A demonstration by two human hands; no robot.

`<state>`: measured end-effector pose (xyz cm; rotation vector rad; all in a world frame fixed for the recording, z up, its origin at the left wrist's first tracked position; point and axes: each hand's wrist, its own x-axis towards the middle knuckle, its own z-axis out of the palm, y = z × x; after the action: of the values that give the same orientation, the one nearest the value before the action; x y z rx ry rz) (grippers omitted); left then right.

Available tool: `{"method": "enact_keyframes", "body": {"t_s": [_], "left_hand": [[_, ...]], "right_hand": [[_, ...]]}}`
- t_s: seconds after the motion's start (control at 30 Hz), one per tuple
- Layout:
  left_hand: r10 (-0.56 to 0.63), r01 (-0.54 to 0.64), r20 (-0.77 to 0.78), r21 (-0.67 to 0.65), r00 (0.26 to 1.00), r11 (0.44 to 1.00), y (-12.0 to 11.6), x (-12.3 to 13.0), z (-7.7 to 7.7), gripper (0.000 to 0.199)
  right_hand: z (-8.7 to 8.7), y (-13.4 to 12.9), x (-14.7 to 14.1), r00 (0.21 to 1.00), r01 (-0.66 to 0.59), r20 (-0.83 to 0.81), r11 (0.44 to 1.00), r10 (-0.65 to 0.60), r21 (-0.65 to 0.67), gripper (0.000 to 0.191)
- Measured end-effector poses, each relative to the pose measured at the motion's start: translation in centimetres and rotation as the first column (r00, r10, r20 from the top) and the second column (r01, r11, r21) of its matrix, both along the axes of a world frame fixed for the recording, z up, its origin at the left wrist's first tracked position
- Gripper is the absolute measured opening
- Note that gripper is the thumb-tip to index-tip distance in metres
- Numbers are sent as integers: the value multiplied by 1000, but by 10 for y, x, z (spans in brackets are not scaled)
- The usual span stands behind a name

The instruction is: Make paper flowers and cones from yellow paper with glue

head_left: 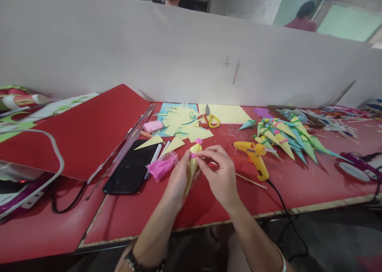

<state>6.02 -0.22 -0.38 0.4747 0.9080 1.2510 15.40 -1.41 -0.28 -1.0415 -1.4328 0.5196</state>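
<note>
My left hand [178,181] is closed around a yellow paper cone [191,172], its narrow end tilted down toward me. On the cone's upper end sits a round pink clay ball [198,141]. Thumb and fingers of my right hand [220,175] pinch a smaller bit of pink clay [193,155] against the cone's side. A bag of pink clay [162,167] lies left of my hands, near cut yellow paper triangles [174,145]. To the right rests a yellow hot glue gun [253,156] beside a thin stick [251,181].
Finished-looking paper cones [285,138] are piled at the right. Scissors [208,118] and paper scraps [179,120] lie at the back. A black phone [133,168] and red board [86,133] are leftward. The glue gun's cord [282,200] drops over the table edge. A white partition [179,57] stands behind.
</note>
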Motion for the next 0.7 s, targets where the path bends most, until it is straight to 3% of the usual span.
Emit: {"method": "enact_keyframes", "body": {"t_s": [0.37, 0.57, 0.7], "left_hand": [[-55, 54, 12, 86, 998, 995, -2, 1, 4, 33], [-20, 21, -10, 77, 1000, 997, -5, 2, 5, 29], [-52, 64, -75, 166, 996, 984, -5, 2, 3, 30]], "right_hand": [[-1, 1, 2, 997, -49, -54, 998, 47, -30, 12], [-1, 2, 1, 989, -69, -134, 996, 61, -54, 7], [-1, 2, 1, 988, -70, -139, 995, 60, -73, 6]]}}
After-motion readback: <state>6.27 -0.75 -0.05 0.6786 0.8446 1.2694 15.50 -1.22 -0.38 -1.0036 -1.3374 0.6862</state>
